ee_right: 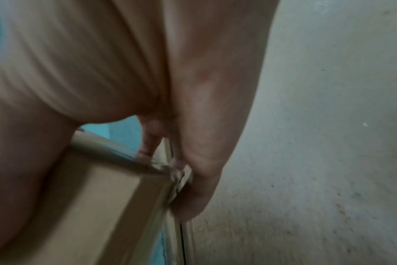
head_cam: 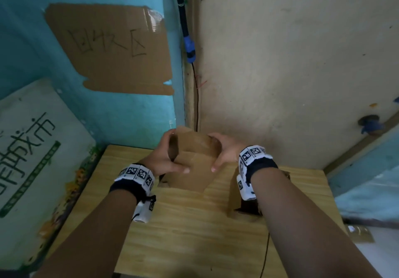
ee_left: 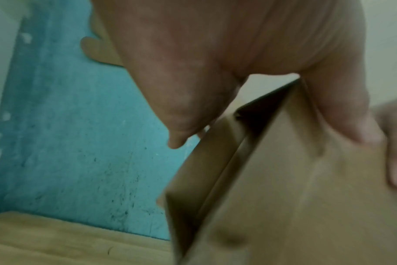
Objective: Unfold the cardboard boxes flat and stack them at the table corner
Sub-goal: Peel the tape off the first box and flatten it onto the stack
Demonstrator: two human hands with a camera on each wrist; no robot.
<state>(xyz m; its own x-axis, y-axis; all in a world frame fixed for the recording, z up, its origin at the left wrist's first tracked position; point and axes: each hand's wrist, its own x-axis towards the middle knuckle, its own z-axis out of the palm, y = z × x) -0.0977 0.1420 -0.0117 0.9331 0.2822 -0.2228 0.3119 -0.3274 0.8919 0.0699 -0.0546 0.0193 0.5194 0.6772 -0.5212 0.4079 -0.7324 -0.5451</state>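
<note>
Both hands hold one small cardboard box point(head_cam: 192, 154) above the far edge of the wooden table point(head_cam: 194, 230), close to the corner where the teal wall point(head_cam: 133, 113) meets the beige wall point(head_cam: 291, 62). The left hand point(head_cam: 165, 157) grips the box's left side, with its fingers curled over the far top edge and its thumb pressed flat on the near face. The right hand point(head_cam: 226, 151) grips the right side the same way, fingers wrapped behind the far edge and thumb on the near face. In the left wrist view the box point(ee_left: 295, 188) shows an open, dark gap along its upper edge, with the left hand's thumb point(ee_left: 344, 116) lying on the panel beside it. In the right wrist view the right hand's fingers point(ee_right: 202, 161) curl round a taped corner of the box point(ee_right: 97, 197). The lower flap of the box hangs down toward the tabletop; whether it touches cannot be told. A second cardboard box point(head_cam: 235, 193) stands upright on the table near its right edge, partly hidden behind the right wrist. A flat cardboard sign point(head_cam: 112, 49) with handwritten characters is fixed to the teal wall, and a black cable point(head_cam: 183, 18) runs down the corner.
</note>
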